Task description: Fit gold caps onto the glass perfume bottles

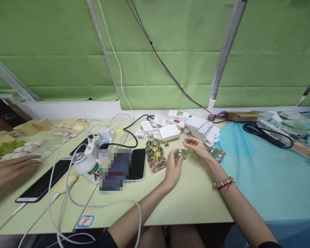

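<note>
My left hand (173,168) is closed around a small clear glass perfume bottle (181,155) standing on the table, its silvery neck uncovered. Just right of the bottle's top, my right hand (197,147) has thumb and fingers drawn together. A tiny pale thing shows at its fingertips, too small to name. Left of my left hand, several glass perfume bottles (157,162) stand in a row, most with gold caps. More glass bottles (218,154) lie partly hidden beyond my right forearm.
White boxes (169,131) are piled behind the bottles. A phone (138,165), a white bottle (88,168), a power strip (93,148) and looping white cables crowd the left. A co-worker's hand (12,174) rests at far left. Blue cloth (263,186) covers the right side.
</note>
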`<state>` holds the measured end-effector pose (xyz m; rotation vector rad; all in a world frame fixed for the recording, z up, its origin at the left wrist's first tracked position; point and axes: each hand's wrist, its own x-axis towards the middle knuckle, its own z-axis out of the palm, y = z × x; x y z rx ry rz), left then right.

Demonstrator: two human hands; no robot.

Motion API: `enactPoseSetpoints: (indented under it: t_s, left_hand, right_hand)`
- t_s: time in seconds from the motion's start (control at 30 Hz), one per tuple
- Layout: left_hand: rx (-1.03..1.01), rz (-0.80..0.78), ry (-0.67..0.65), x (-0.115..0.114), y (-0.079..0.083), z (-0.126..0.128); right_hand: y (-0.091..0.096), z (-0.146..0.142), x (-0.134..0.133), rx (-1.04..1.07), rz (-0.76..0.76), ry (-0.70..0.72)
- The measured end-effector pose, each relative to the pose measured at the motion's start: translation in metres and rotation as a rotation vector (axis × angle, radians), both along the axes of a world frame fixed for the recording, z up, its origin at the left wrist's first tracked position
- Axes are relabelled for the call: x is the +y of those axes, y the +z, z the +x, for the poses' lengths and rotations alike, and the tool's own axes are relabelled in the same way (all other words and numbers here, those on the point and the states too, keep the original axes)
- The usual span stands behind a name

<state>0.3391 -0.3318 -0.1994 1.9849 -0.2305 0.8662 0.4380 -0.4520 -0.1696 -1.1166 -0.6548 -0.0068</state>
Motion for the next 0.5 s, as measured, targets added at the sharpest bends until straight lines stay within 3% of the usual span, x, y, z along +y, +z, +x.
enactPoseSetpoints:
  t_s: [0.23, 0.5]
  left_hand:
    - [0.013, -0.007, -0.002, 0.0002, 0.0012, -0.0006]
    - [0.022, -0.006, -0.006, -0.0007, 0.0011, -0.0004]
  right_hand:
    - [-0.0005, -0.0007, 0.0000, 0.008, -0.023, -0.027]
    - [0.0023, -0.0049, -0.0019, -0.316, -0.191, -0.086]
